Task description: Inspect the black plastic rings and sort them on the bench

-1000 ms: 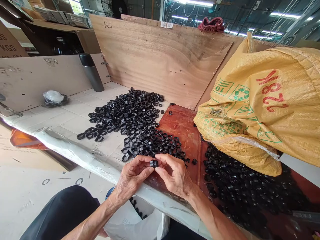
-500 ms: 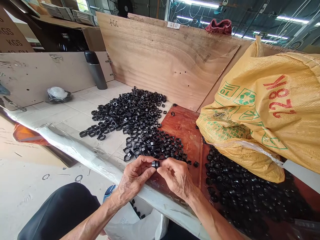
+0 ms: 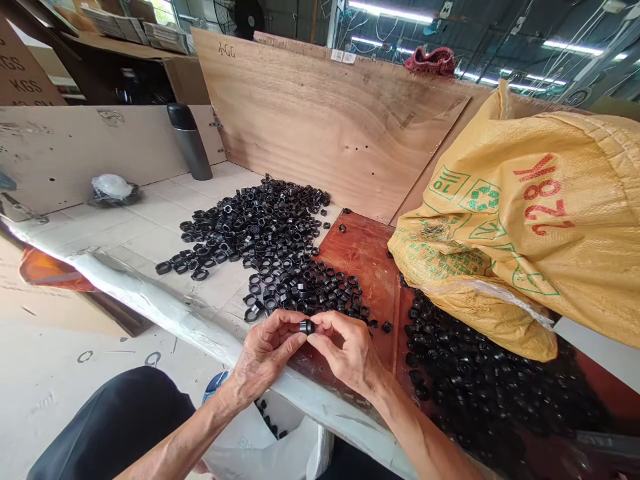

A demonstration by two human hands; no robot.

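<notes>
Between my two hands sits a small black cylindrical plastic part [image 3: 307,327] with a ridged or stepped rim. My left hand [image 3: 267,350] pinches its left side between thumb and fingers. From the right, my right hand [image 3: 353,350] grips the other end with thumb and fingertips; its fingers form a loop. Just beyond the hands lies a heap of black plastic rings [image 3: 270,227], spreading toward me over the tabletop. To the right is a second pile of small black plastic parts [image 3: 480,380], on the reddish-brown board. Fingers hide part of the held piece.
A yellow woven sack [image 3: 500,227] leans over the right pile. Plywood panels [image 3: 320,113] wall the back, with a dark bottle [image 3: 189,141] in the corner. The table's front edge [image 3: 150,307] is wrapped in white plastic. A white bag [image 3: 265,447] hangs below, near my knee.
My right hand's fingers have opened out from a tighter curl and now hold the part's right end by thumb and fingertips. The camera view has shifted slightly.
</notes>
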